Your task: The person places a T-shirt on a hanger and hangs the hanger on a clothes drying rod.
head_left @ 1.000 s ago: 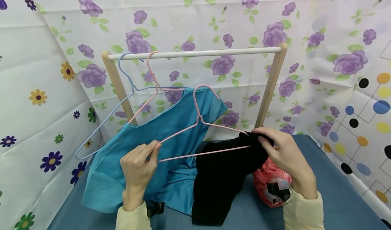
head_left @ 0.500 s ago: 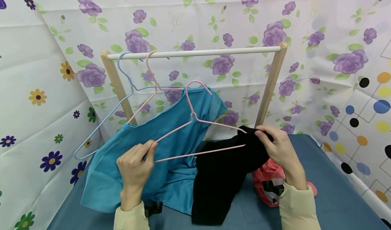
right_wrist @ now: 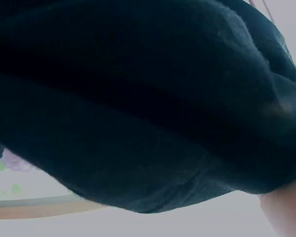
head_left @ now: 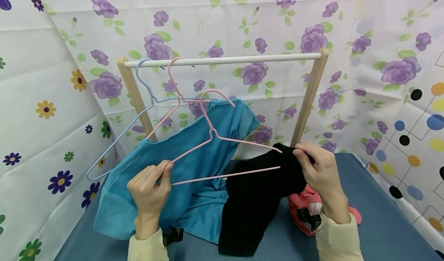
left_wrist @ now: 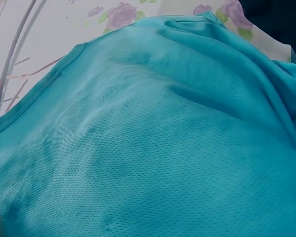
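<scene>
A pink wire hanger is held up in the middle of the head view, its hook on top. My left hand pinches its left end between thumb and fingers. At the other side my right hand pinches the edge of a black garment, which hangs down to the table. The hanger's right end is hidden inside this black cloth. Behind the hanger a blue shirt hangs on a second pink hanger. Black fabric fills most of the right wrist view.
A white rail on wooden posts stands at the back. A blue hanger hangs on its left end beside the second pink one. A red bundle lies by the right wrist on the blue-covered table.
The held pink hanger has shifted left with my left hand, its hook swinging left. Its right end shows slightly farther out of the black garment's opening. My right hand keeps its hold.
</scene>
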`<state>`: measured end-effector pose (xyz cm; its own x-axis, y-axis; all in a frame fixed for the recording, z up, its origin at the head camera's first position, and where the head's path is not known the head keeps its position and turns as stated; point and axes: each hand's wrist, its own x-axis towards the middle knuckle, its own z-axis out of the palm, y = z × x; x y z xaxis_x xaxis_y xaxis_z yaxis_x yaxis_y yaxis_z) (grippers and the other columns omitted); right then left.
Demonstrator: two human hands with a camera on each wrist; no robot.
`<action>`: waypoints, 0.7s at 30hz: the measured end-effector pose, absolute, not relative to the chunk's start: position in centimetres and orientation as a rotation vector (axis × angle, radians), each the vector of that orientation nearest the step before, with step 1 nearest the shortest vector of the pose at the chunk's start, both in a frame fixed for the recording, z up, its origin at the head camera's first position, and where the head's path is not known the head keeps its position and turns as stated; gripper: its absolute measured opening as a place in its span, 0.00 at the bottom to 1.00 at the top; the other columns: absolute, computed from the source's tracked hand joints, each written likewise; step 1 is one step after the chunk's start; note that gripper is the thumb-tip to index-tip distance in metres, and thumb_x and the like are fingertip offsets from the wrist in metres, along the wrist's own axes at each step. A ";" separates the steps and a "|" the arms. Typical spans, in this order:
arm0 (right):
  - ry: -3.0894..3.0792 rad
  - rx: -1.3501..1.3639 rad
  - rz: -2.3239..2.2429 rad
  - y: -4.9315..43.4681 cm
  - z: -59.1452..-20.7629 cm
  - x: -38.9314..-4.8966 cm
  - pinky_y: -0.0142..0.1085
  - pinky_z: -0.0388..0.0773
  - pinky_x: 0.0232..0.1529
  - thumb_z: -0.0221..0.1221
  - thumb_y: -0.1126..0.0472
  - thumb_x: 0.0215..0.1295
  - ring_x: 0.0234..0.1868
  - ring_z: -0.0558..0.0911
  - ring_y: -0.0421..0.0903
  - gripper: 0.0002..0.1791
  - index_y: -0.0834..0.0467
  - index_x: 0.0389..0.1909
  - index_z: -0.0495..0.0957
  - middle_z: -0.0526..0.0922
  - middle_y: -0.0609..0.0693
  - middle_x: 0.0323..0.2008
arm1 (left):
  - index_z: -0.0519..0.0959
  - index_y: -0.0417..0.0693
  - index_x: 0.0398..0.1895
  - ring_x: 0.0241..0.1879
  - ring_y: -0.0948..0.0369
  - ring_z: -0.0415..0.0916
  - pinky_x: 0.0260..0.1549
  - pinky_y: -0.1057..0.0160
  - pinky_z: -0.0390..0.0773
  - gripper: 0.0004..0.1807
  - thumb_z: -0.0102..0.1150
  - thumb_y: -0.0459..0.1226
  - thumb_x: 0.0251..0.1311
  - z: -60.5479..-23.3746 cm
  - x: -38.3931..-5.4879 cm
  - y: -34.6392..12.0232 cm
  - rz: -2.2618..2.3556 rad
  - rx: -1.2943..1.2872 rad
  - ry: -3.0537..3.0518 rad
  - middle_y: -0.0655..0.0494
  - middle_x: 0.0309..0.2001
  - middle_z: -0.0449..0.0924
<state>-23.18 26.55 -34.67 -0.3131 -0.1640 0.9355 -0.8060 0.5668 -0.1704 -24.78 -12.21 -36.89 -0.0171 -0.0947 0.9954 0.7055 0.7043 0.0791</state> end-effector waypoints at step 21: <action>-2.115 0.537 0.860 25.4 -32.6 -19.6 0.34 0.57 0.26 0.56 0.64 0.72 0.22 0.61 0.38 0.21 0.48 0.17 0.66 0.60 0.43 0.19 | 0.81 0.40 0.19 0.07 0.60 0.47 0.10 0.66 0.44 0.24 0.57 0.48 0.69 -36.1 -24.0 -10.2 -0.632 -0.573 -1.304 0.54 0.09 0.54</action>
